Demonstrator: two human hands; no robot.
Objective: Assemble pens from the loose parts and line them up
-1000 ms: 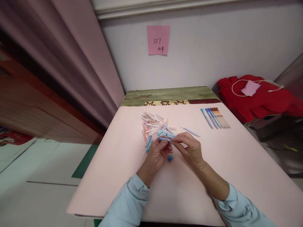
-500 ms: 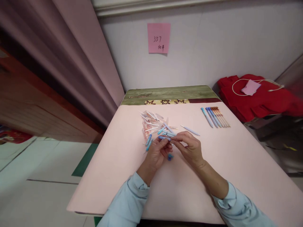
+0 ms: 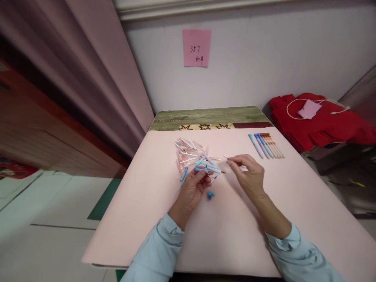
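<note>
Between the thumb and fingers of my left hand (image 3: pixel 196 186) is a short blue pen barrel (image 3: pixel 201 170). My right hand (image 3: pixel 249 174) is over a pale lavender pen piece (image 3: pixel 225 156), its fingertips pinched at the narrow end; most of that piece is hidden under the hand. Just beyond my left hand lies a loose heap of pen refills (image 3: pixel 188 154), clear pinkish tubes and blue pen parts (image 3: pixel 211 167). Small blue toppers (image 3: pixel 210 195) lie on the table close to my left hand.
Several pens (image 3: pixel 266 145) with blue and brown tops lie in a row at the right of the pink-covered table (image 3: pixel 141 219). A red cloth (image 3: pixel 323 125) with a white cable is beyond the right edge. A pink note (image 3: pixel 196 47) hangs on the wall.
My right hand has left the blue barrel and moved right, onto the pale lavender piece on the table. My left hand still holds the blue barrel, almost in place.
</note>
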